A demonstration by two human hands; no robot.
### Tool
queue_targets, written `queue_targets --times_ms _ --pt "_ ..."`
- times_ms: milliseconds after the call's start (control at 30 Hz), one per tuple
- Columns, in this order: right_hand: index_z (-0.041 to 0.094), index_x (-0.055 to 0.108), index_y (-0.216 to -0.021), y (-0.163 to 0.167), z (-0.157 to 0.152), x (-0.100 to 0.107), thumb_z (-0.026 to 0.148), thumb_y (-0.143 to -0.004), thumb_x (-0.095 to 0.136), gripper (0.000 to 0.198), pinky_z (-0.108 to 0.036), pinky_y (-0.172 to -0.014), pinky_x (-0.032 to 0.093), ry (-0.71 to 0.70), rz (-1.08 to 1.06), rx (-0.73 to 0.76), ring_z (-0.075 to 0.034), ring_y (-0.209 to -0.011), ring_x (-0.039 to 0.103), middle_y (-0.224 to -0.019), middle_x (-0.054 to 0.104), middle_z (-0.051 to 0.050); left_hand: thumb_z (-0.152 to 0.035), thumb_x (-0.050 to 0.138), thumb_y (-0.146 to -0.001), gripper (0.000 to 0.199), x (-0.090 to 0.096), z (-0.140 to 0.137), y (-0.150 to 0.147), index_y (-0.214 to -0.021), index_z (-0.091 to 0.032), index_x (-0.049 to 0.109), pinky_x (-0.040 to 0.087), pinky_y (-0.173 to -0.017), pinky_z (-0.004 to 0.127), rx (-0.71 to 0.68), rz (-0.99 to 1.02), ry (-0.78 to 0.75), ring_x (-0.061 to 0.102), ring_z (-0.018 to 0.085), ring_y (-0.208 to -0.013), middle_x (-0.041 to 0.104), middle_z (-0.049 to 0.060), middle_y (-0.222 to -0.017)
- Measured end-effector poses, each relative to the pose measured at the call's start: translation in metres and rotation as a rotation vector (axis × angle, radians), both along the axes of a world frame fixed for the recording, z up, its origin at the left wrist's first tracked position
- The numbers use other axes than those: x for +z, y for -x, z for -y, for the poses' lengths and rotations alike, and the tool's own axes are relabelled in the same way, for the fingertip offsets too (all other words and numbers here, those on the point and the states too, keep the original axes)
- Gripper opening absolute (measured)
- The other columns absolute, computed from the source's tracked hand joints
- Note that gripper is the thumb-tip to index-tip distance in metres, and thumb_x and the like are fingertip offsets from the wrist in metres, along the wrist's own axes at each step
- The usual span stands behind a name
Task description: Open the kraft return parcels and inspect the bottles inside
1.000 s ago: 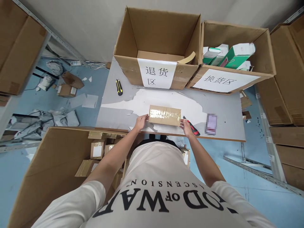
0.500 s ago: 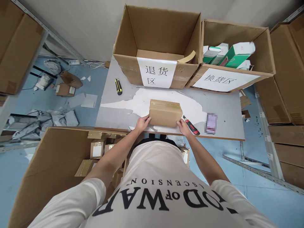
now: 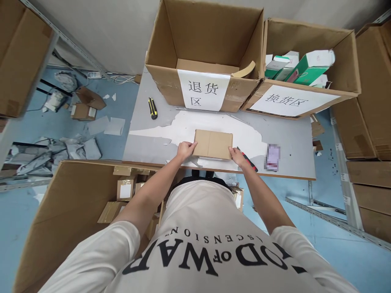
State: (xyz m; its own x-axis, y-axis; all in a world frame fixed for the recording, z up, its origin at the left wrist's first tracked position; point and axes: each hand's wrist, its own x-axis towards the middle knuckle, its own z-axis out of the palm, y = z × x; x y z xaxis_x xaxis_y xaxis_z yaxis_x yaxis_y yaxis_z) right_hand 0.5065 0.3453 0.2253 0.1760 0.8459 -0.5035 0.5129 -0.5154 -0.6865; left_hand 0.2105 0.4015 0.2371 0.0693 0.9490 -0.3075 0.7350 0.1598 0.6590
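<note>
**Box (image 3: pixel 213 143) at near side of table (image 3: pixel 295 136)**

Left hand (image 3: pixel 185 150) at its left end, right hand (image 3: pixel 237 156) at its right. A cutter (image 3: pixel 153 109) lies farther back, leftward. Behind stand a left carton (image 3: pixel 167 87) and a right carton (image 3: pixel 299 37) containing packets (image 3: pixel 314 69).

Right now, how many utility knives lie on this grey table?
2: a yellow-black utility knife on the left; a red-black one beside your right hand. Large cardboard boxes may hide more.
</note>
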Motion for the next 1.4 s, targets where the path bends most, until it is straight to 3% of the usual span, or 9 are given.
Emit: queue_targets --times_ms 133,233,333,500,767,867,1000,1133,1400 --pt "0.017 0.063 -0.096 -0.001 0.006 -0.001 0.058 -0.092 0.037 0.049 -0.033 -0.085 0.05 0.002 -0.068 -0.018 -0.02 -0.092 0.065 -0.094 0.071 -0.01 -0.059 0.043 -0.085 0.056 -0.013 0.003 0.008 -0.06 -0.015 0.069 0.039 -0.06 0.026 0.035 0.061 0.032 0.057 0.017 -0.063 0.063 0.005 -0.056" --pt "0.018 0.061 -0.109 -0.003 0.021 -0.007 0.049 -0.094 0.029 0.047 -0.036 -0.089 0.051 -0.046 -0.171 -0.076 -0.019 -0.098 0.066 -0.104 0.07 -0.01 -0.047 0.046 -0.085 0.045 -0.032 0.016 0.021 -0.089 -0.013 0.075 0.05 -0.079 0.029 0.072 0.204 0.044 0.067 0.021 -0.087 0.075 0.008 -0.088" --pt "0.019 0.054 -0.124 -0.002 0.038 -0.019 0.038 -0.084 0.05 0.045 -0.041 -0.097 0.048 -0.099 -0.207 -0.091 -0.021 -0.109 0.064 -0.121 0.065 -0.012 -0.036 0.06 -0.074 0.048 -0.052 0.036 0.032 -0.116 -0.014 0.068 0.047 -0.1 0.036 0.017 0.274 0.051 0.064 0.026 -0.11 0.072 0.009 -0.115" --pt "0.019 0.049 -0.121 0.011 0.049 -0.035 0.029 -0.07 0.063 0.053 -0.045 -0.099 0.047 -0.104 -0.203 -0.068 -0.023 -0.107 0.064 -0.117 0.066 -0.01 -0.032 0.06 -0.076 0.045 -0.064 0.054 0.025 -0.117 -0.015 0.068 0.046 -0.102 0.04 -0.085 0.304 0.09 0.065 0.026 -0.11 0.073 0.007 -0.112" --pt "0.021 0.045 -0.108 0.007 0.031 -0.008 0.05 -0.079 0.051 0.042 -0.036 -0.094 0.047 -0.234 -0.243 0.001 -0.021 -0.112 0.058 -0.119 0.061 -0.012 -0.044 0.052 -0.087 0.048 -0.02 0.044 0.015 -0.122 -0.016 0.066 0.049 -0.09 0.031 -0.054 0.27 -0.041 0.066 0.023 -0.1 0.072 0.007 -0.113" --pt "0.022 0.048 -0.093 -0.001 0.016 0.016 0.058 -0.083 0.043 0.038 -0.035 -0.085 0.046 -0.246 -0.104 0.051 -0.021 -0.093 0.06 -0.1 0.064 -0.008 -0.051 0.048 -0.088 0.05 0.005 0.033 0.014 -0.111 -0.013 0.071 0.047 -0.074 0.025 -0.012 0.172 -0.101 0.065 0.019 -0.08 0.075 0.006 -0.09" --pt "0.022 0.048 -0.078 -0.003 0.0 0.038 0.064 -0.084 0.037 0.044 -0.034 -0.076 0.043 -0.166 0.074 0.067 -0.02 -0.078 0.055 -0.082 0.062 -0.005 -0.056 0.048 -0.087 0.054 0.027 0.018 0.008 -0.085 -0.01 0.076 0.038 -0.06 0.022 0.017 0.09 -0.157 0.053 0.013 -0.062 0.061 0.001 -0.059" --pt "0.022 0.049 -0.077 -0.001 -0.002 0.039 0.065 -0.084 0.036 0.046 -0.033 -0.076 0.043 -0.086 0.071 0.087 -0.02 -0.079 0.057 -0.083 0.064 -0.006 -0.057 0.048 -0.085 0.056 0.029 0.014 0.005 -0.077 -0.01 0.076 0.032 -0.056 0.023 0.036 0.068 -0.134 0.047 0.012 -0.058 0.051 0.0 -0.052" --pt "0.021 0.053 -0.084 0.003 0.0 0.019 0.069 -0.083 0.039 0.051 -0.032 -0.08 0.046 -0.111 0.02 0.007 -0.019 -0.084 0.061 -0.095 0.068 -0.009 -0.055 0.048 -0.087 0.052 0.02 0.014 0.003 -0.092 -0.012 0.077 0.04 -0.066 0.025 0.082 0.097 -0.106 0.059 0.017 -0.07 0.069 0.005 -0.071"
